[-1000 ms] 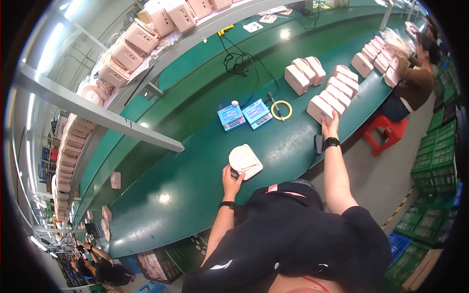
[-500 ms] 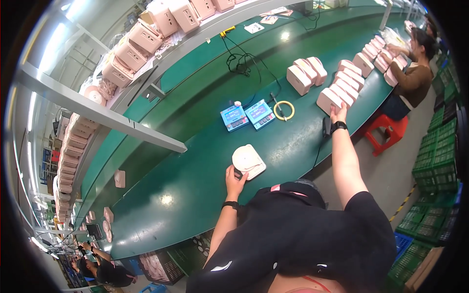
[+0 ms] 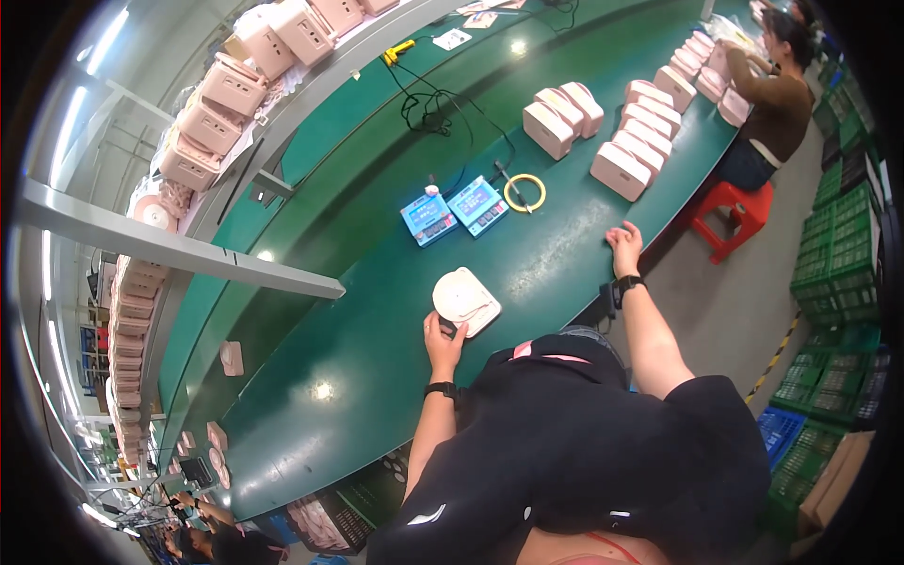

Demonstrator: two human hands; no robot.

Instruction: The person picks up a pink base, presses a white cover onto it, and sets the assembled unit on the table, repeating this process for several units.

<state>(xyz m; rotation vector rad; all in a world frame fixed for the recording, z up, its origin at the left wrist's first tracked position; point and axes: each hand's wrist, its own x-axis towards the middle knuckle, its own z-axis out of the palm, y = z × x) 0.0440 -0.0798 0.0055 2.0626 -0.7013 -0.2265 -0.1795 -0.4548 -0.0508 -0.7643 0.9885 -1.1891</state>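
Note:
Nearest me on the green table, a pale pink device [image 3: 478,303] with a round disc and a cord lying across it rests flat. My left hand [image 3: 443,343] grips its near-left edge, fingers and thumb around it; something dark shows beside the thumb. Above the table's front edge, my right hand [image 3: 624,249] is loosely curled, fingers apart and holding nothing. Just beyond it stands a row of pink box-shaped units [image 3: 621,169], apart from the hand.
Two blue meters [image 3: 429,218] with lit screens sit beyond the device, beside a yellow cable coil [image 3: 524,193]. A grey metal post [image 3: 188,240] crosses on the left. At far right a person [image 3: 777,85] handles pink units near a red stool [image 3: 734,221].
My right hand has let go of the nearest pink unit in the row and drawn back toward me. My left hand stays on the device.

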